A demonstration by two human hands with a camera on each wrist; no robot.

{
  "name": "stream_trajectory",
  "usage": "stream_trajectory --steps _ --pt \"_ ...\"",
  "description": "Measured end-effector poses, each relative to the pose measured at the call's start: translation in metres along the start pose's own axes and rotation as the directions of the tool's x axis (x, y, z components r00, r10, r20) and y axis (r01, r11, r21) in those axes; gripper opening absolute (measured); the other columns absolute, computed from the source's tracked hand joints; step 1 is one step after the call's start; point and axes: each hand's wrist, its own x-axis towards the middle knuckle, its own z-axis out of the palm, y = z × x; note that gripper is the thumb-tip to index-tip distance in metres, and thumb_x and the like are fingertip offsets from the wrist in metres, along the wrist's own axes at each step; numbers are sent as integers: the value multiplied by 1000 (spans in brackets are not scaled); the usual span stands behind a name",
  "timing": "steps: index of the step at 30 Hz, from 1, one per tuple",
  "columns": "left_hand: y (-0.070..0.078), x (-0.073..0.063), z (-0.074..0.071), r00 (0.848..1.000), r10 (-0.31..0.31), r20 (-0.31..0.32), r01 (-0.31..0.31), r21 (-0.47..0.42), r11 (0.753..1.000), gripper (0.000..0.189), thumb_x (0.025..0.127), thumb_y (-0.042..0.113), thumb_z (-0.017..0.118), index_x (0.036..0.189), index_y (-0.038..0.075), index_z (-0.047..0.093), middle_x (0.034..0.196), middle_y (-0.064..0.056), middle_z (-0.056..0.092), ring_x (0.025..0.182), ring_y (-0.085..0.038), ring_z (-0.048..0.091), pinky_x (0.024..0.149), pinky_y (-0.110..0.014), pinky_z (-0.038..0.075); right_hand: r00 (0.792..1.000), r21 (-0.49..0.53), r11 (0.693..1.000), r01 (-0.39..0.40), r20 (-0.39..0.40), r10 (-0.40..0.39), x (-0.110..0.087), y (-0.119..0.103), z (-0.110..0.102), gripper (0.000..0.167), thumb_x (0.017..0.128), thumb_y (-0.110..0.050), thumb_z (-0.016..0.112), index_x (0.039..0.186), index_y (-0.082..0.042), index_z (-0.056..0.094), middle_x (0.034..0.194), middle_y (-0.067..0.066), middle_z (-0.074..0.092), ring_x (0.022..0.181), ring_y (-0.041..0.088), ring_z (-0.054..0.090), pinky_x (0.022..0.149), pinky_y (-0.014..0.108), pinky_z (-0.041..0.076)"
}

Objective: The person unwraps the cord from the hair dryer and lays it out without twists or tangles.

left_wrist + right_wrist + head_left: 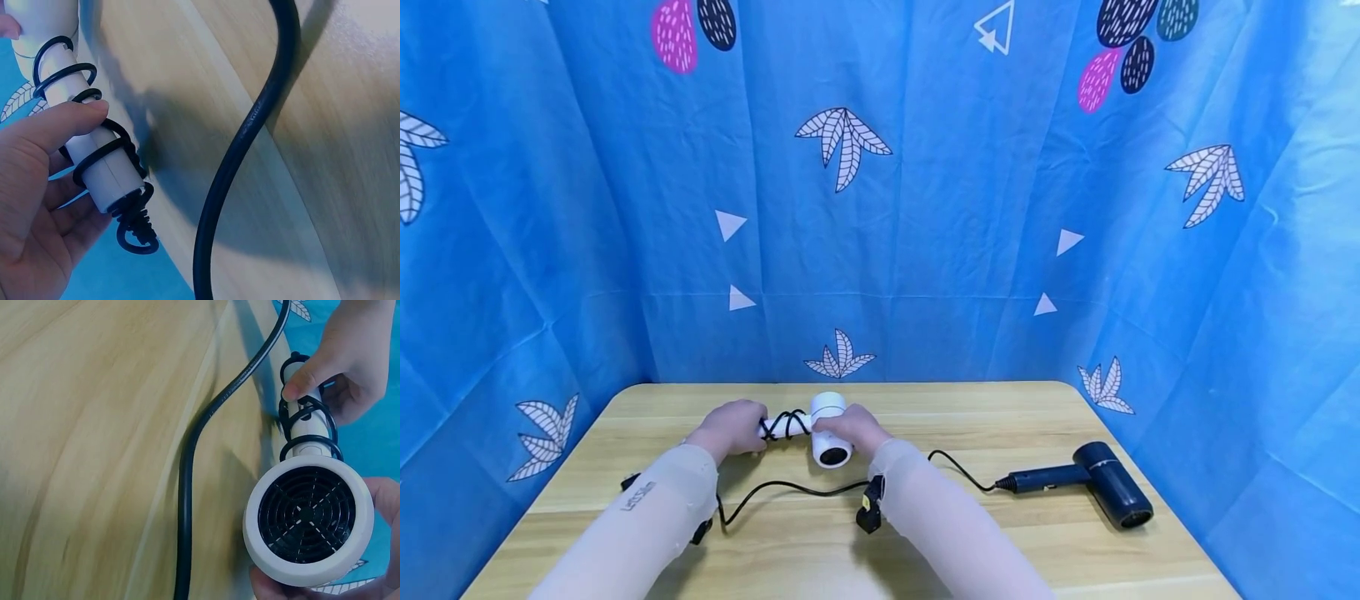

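A white hair dryer is held near the far edge of the table, its grille end facing my body. Its black cord is wound in several loops round the handle. My left hand grips the handle, thumb lying over it among the loops in the left wrist view. Around the barrel curls my right hand; its fingers show only partly in the right wrist view. Whether the dryer touches the tabletop, I cannot tell.
At the right of the wooden table lies a dark hair dryer. Its black cable runs left beneath my right forearm to a plug beside my left sleeve. Blue patterned curtain encloses the back and sides.
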Motion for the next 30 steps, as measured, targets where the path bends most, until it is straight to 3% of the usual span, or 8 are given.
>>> stream_trajectory --steps 9,16,24,30 --pt "5 -4 -6 999 40 -34 -40 5 999 38 80 17 77 112 0 70 101 -8 69 88 -24 63 87 -50 54 999 -36 999 34 -33 -35 -6 -5 -13 42 77 -31 80 99 -1 59 87 9 62 73 20 61 65 29 52" --pt "11 -6 -7 992 80 -102 -81 -10 997 30 82 19 77 106 4 69 89 -3 66 77 -18 58 78 -44 53 999 -29 999 39 -19 -40 -10 -7 -25 40 77 -33 79 95 -2 62 86 9 65 71 20 63 67 32 54" --pt "14 -5 -6 980 106 -168 -107 -2 994 35 83 21 78 111 3 69 93 -6 68 87 -25 64 86 -48 53 999 -65 998 6 -53 -9 -7 -9 -34 49 76 -38 80 100 -2 58 89 10 63 73 20 61 70 39 57" --pt "17 -3 -6 979 112 -171 -114 -6 993 37 84 23 78 113 3 69 96 -6 69 89 -25 64 86 -48 53 999 -76 997 17 -46 -20 -9 -8 -41 47 76 -40 79 98 -3 60 87 9 64 70 18 60 60 30 51"
